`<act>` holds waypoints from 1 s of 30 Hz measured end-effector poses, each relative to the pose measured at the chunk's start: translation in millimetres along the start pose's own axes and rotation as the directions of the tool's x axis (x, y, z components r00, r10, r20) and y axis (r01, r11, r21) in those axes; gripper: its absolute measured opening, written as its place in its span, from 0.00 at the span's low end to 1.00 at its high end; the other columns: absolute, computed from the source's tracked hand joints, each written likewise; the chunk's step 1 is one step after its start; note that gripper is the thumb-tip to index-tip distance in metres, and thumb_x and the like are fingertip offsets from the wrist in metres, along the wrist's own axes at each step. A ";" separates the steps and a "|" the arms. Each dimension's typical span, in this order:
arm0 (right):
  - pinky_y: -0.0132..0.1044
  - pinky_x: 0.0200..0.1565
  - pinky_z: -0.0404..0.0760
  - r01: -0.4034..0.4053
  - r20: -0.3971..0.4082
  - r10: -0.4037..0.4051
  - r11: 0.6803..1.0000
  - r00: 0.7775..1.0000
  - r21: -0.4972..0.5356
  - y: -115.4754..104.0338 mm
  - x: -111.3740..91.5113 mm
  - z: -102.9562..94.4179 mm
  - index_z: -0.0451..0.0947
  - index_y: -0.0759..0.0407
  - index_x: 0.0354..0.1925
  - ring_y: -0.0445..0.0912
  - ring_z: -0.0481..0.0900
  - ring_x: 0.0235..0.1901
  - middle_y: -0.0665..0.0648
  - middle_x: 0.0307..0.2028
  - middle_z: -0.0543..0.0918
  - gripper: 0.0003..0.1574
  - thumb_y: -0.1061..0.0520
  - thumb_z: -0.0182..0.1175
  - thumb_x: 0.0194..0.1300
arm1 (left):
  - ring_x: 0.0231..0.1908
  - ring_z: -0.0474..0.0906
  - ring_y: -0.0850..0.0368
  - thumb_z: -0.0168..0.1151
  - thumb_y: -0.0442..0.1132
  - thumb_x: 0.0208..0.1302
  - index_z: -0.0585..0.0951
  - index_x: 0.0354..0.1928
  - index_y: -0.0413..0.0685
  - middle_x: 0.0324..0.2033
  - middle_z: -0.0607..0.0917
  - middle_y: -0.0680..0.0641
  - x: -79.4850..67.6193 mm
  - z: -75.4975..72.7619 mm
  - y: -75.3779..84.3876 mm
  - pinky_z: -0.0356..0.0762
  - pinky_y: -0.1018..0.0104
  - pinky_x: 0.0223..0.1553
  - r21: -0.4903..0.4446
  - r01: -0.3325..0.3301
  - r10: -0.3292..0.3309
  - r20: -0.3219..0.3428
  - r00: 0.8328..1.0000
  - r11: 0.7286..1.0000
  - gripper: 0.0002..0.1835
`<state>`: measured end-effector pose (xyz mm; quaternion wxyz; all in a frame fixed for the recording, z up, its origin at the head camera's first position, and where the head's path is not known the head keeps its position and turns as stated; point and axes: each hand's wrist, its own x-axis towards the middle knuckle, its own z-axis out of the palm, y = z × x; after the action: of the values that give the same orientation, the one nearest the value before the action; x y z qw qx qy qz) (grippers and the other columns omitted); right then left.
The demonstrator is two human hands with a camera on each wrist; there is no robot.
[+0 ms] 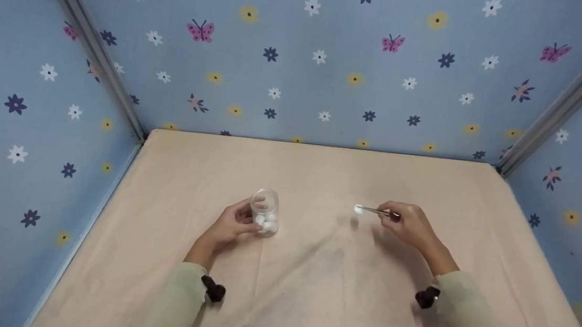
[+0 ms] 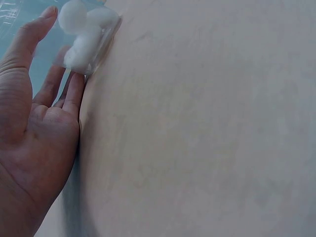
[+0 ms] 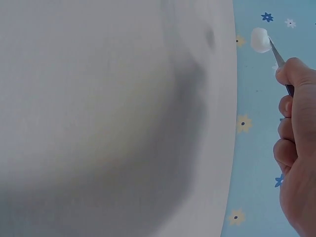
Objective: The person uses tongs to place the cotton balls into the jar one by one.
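In the head view my left hand holds a clear plastic jar with fingers and thumb around its side. Several white cotton balls lie in the lower part of the jar, and no lid covers its mouth. The left wrist view shows the cotton balls through the clear wall beside my thumb. To the right, my right hand grips metal tweezers with a dark handle. Their tips pinch one white cotton ball, raised above the table, apart from the jar.
A cloth-covered table with light creases lies under both hands. Blue patterned panels enclose it at the back and sides, joined by grey metal posts. Dark wrist mounts sit at both sleeves.
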<state>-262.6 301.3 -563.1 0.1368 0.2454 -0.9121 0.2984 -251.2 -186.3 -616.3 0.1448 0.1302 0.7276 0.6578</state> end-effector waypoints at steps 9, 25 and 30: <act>0.28 0.32 0.72 0.017 -0.009 -0.017 0.998 1.000 0.053 -4.7 3.4 6.4 0.93 0.59 0.44 0.33 0.73 0.27 0.56 0.30 0.92 0.09 0.69 0.74 0.68 | 0.79 0.75 0.39 0.74 0.25 0.72 0.66 0.87 0.39 0.80 0.75 0.30 -0.2 1.6 -2.0 0.80 0.74 0.69 -0.005 0.004 -0.004 0.000 1.000 1.000 0.44; 0.31 0.34 0.79 0.046 -0.020 -0.045 0.998 0.999 0.051 -19.2 20.5 10.2 0.93 0.61 0.44 0.38 0.81 0.29 0.59 0.35 0.95 0.09 0.69 0.74 0.67 | 0.81 0.72 0.33 0.75 0.27 0.72 0.64 0.87 0.36 0.82 0.72 0.28 0.8 1.4 -1.4 0.79 0.71 0.72 0.017 0.020 -0.020 -0.017 1.000 1.000 0.46; 0.31 0.33 0.78 0.066 -0.014 -0.065 0.996 0.998 0.055 -27.7 27.7 13.4 0.93 0.60 0.44 0.37 0.79 0.28 0.59 0.34 0.95 0.08 0.68 0.74 0.68 | 0.80 0.74 0.33 0.74 0.27 0.73 0.63 0.87 0.35 0.81 0.73 0.27 0.3 -0.1 1.3 0.80 0.68 0.73 0.018 0.013 -0.013 -0.015 1.000 1.000 0.45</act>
<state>-272.7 263.6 -549.5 0.1450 0.2769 -0.8943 0.3203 -251.5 -186.2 -615.0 0.1424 0.1216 0.7355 0.6512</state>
